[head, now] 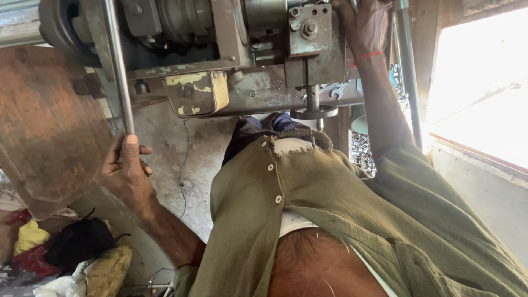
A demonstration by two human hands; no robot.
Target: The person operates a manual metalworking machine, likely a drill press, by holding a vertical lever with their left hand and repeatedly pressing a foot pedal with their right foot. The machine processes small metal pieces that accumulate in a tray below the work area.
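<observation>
A person in a worn olive-green button shirt (330, 209) stands at a heavy grey metal machine (220, 49) that fills the upper part of the frame, seen from a head-worn camera looking down; the left hand (127, 168), at centre left, is curled around the lower end of a long, thin steel lever rod (118, 66) that runs up to the upper left, fingers wrapped about it and thumb lying up along the shaft; the right hand (360, 25), at the top just right of centre, reaches up against the machine's bolted grey block (311, 30), its fingers cut off by the frame edge, so how far it is closed cannot be told; a thin red thread (367, 56) circles that wrist. A second slim steel rod (408, 71) stands just right of the right forearm; a rusty brown metal plate (47, 126) hangs at the left edge beside the left hand; a chipped yellow-painted metal box (198, 93) sits under the machine at upper centre; a black cloth bundle (80, 242) and yellow rag (30, 236) lie in the lower left corner; bright daylight floods a window opening (484, 82) at the right.
</observation>
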